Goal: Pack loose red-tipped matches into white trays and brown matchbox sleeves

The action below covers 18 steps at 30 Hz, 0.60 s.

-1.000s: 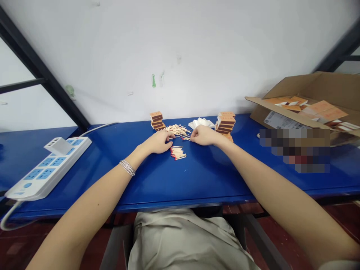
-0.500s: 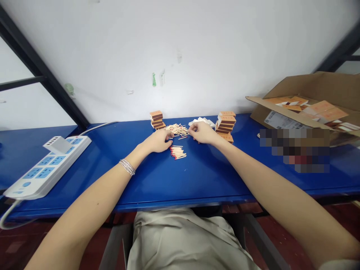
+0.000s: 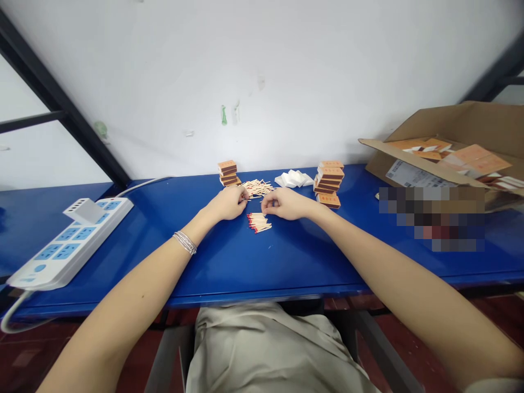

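Observation:
A loose heap of red-tipped matches (image 3: 257, 188) lies at the back of the blue table (image 3: 262, 256). Closer to me a small aligned bundle of matches (image 3: 257, 222) rests on the table. My left hand (image 3: 227, 203) sits just left of both, fingertips pinched at the heap's near edge on what looks like a match. My right hand (image 3: 284, 203) hovers right of the bundle, fingers curled and pinching near its top; whether it holds a match is too small to tell.
Stacks of orange matchboxes stand at the back left (image 3: 228, 173) and back right (image 3: 328, 183), with white box trays (image 3: 293, 178) between. A white and blue power strip (image 3: 67, 243) lies far left. An open cardboard carton (image 3: 458, 147) of matchboxes sits at the right.
My right hand has drawn back from the loose heap toward me and leftward, ending beside the aligned bundle. My left hand has barely shifted.

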Motion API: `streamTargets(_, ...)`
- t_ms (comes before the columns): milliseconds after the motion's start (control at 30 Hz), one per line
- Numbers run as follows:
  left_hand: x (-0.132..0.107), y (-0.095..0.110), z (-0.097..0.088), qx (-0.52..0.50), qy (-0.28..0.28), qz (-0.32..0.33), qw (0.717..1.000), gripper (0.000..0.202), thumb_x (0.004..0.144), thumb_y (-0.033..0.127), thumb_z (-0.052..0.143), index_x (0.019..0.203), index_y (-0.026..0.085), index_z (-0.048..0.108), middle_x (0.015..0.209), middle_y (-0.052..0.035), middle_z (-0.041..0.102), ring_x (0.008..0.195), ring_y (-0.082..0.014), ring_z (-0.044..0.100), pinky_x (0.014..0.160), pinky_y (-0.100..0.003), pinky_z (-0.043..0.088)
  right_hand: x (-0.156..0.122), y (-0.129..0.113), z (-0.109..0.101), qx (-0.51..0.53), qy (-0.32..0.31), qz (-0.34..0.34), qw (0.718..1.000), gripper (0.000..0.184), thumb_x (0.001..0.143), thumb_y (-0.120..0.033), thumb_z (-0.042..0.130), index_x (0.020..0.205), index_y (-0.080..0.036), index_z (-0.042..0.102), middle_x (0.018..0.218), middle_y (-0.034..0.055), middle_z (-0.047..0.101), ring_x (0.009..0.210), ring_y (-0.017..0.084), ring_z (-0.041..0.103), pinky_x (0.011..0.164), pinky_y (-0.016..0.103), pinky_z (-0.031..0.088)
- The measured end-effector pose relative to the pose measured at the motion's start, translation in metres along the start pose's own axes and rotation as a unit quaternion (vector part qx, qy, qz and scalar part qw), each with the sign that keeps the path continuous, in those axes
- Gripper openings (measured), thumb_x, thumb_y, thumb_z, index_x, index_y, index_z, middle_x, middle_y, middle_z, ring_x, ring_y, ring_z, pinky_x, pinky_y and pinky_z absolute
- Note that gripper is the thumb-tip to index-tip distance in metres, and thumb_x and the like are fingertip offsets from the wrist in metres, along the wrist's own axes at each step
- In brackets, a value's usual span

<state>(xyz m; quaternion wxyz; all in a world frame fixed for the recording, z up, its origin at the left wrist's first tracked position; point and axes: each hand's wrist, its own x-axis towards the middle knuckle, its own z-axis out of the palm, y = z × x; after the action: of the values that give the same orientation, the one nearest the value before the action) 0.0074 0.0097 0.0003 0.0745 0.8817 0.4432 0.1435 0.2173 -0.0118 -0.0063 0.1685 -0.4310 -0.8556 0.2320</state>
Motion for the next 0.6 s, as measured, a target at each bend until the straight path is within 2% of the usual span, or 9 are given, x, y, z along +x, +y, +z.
streamTargets(267,0.001,-0.001,-0.001,0.044,0.004,-0.027,0.999,0.014,0.082,0.019,0.048,0.083,0.017,0.062,0.085,-0.0069,0.066,0.071,-0.0175,0.057,0.063,-0.028,0.042,0.003,0.008,0.003,-0.033,0.073,0.034,0.996,0.012,0.074,-0.016,0.059,0.081,-0.017,0.069,0.073,0.0017,0.067,0.061,0.011,0.054,0.059,0.023,0.039)
streamTargets(467,0.001,0.002,0.002,0.034,0.002,-0.005,0.999,0.016,0.081,0.019,0.049,0.082,0.016,0.065,0.084,-0.0078,0.066,0.071,-0.0182,0.057,0.066,-0.029,0.044,0.005,0.01,0.002,-0.09,0.125,0.099,0.983,0.014,0.075,-0.013,0.058,0.084,-0.016,0.069,0.074,0.003,0.067,0.063,0.012,0.054,0.06,0.024,0.036)
streamTargets(600,0.001,0.008,0.007,0.003,0.008,0.012,1.0,0.017,0.079,0.02,0.052,0.079,0.016,0.068,0.078,-0.0056,0.066,0.071,-0.0165,0.057,0.066,-0.027,0.043,0.006,0.014,0.003,-0.1,0.133,0.079,0.983,0.017,0.075,-0.012,0.058,0.087,-0.017,0.069,0.071,0.0017,0.066,0.062,0.013,0.053,0.059,0.024,0.035)
